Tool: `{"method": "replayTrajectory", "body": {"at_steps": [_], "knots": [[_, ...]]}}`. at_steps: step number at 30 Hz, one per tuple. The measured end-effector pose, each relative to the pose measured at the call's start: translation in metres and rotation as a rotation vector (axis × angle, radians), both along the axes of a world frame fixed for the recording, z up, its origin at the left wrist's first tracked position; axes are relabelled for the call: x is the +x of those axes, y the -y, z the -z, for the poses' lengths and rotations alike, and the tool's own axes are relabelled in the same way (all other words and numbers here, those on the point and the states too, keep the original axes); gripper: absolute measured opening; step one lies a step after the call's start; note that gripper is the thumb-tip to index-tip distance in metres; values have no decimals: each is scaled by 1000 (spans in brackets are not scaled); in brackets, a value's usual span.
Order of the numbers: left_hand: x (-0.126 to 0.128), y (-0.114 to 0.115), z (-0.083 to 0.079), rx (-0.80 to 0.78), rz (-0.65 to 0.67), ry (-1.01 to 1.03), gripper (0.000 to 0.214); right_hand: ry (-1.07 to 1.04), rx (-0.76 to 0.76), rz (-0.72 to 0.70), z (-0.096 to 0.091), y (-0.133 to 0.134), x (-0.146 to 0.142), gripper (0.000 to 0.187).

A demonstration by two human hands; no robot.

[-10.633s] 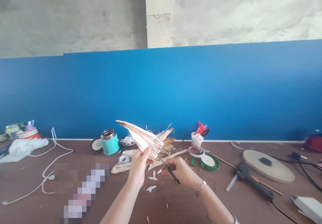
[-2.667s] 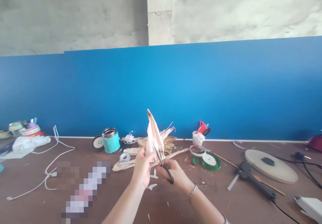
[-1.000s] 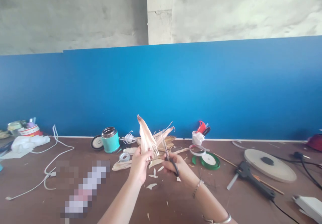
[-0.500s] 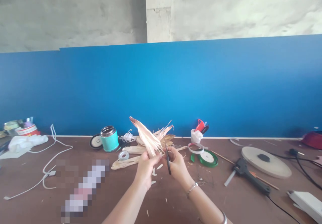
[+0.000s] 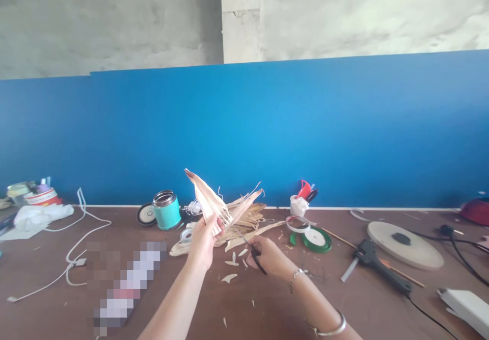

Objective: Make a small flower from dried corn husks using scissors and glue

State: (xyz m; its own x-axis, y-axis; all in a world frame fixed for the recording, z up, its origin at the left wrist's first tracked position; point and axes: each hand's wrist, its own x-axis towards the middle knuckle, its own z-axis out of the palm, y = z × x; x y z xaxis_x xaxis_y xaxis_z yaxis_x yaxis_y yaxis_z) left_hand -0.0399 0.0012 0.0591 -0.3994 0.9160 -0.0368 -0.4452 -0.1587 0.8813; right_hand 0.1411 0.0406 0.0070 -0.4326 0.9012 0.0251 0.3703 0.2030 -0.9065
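My left hand (image 5: 201,243) is closed round the base of a pale dried husk (image 5: 207,200) whose pointed tip slants up and to the left. The husk's lower edge is split into thin strips. My right hand (image 5: 267,257) grips small black-handled scissors (image 5: 250,248), their blades pointing up and left toward the husk's fringe, a little apart from it. Pale cut slivers (image 5: 229,278) lie on the brown table (image 5: 267,309) below both hands. A heap of more dried husks (image 5: 244,216) lies just behind.
A teal jar (image 5: 166,210) and a tape roll (image 5: 186,235) sit at the left behind my hands, and a white cable (image 5: 82,228) trails further left. Green ribbon spool (image 5: 315,239), black glue gun (image 5: 376,266), round disc (image 5: 405,238) and pen cup (image 5: 300,205) lie to the right. A blue board (image 5: 267,131) backs the table.
My left hand has lifted the husk slightly and moved it left. My right hand with the scissors has dropped and drawn away from the husk. More slivers lie on the table than earlier.
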Motion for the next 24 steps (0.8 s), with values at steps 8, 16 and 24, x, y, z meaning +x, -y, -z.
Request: {"method": "replayTrajectory", "body": {"at_steps": [8,16,24], "knots": [[-2,0,0,-6,-14,5,33,290,156,116,-9,-3,11,17],[-4,-2,3,-61,-36,-78,30,590,226,149,-28,3,13,28],[-24,-7,11,-180,-16,-318,30,629,197,118,-34,9,15,38]]}}
